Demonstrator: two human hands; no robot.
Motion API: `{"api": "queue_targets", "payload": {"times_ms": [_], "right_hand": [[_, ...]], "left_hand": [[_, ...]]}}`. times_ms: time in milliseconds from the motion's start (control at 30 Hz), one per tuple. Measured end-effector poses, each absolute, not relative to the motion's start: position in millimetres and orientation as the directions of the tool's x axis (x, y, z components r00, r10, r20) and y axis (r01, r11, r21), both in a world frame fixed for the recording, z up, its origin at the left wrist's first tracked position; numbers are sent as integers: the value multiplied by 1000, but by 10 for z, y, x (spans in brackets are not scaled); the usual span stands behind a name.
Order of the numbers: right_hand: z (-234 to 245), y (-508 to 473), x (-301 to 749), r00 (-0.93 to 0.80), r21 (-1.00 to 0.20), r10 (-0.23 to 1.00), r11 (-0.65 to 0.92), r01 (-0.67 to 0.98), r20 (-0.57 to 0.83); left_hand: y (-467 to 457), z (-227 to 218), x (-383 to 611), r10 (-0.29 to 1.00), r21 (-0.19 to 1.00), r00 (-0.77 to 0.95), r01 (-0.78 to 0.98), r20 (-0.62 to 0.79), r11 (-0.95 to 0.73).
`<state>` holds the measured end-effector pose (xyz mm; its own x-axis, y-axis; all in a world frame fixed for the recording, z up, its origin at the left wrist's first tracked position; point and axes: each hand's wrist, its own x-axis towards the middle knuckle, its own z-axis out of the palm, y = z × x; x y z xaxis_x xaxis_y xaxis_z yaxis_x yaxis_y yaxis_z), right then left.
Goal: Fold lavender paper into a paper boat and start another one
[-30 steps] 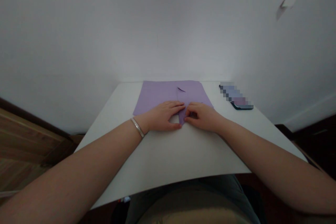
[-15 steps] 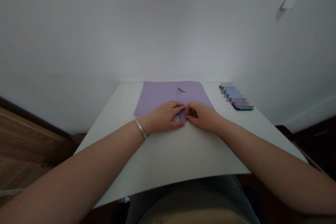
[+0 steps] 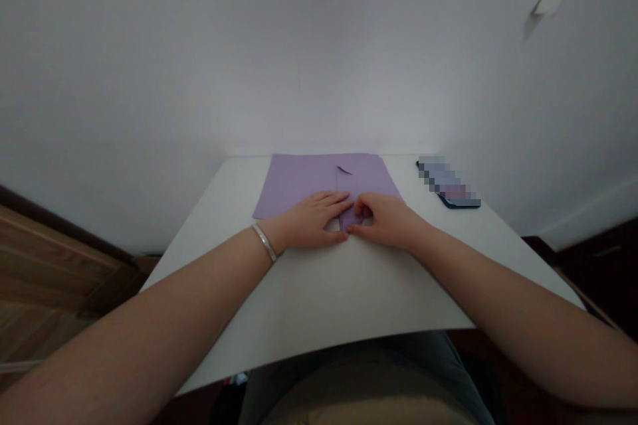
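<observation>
Table [image 3: 323, 292] bears paper [image 3: 299, 180], tip seemingly under right hand [image 3: 387, 220].

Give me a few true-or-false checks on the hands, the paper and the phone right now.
1. The left hand and the right hand both touch the purple paper. True.
2. The silver bracelet sits on the right wrist. False: it is on the left wrist.
3. The phone lies on the paper. False: it lies on the white table, to the paper's right, apart from it.
4. The left hand lies flat, fingers extended. True.
</observation>
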<state>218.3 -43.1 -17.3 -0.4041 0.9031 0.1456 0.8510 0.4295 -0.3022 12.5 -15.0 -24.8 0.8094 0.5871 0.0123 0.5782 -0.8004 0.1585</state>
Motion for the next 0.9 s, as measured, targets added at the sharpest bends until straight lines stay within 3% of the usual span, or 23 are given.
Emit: {"api": "queue_targets", "payload": {"times_ms": [433,667,900], "right_hand": [[-169,-306,2312,-305,-379,952,290,879,21],[-160,-411,2260,-358,-261,923,383,886,141],[-158,-512,2150,-406,-232,897,438,869,176]], "left_hand": [[-164,-206,140,602,169,798,598,-32,-783],[-160,-224,124,593,153,805,589,-30,-793],[-127,-277,111,566,151,824,556,25,-817]]}}
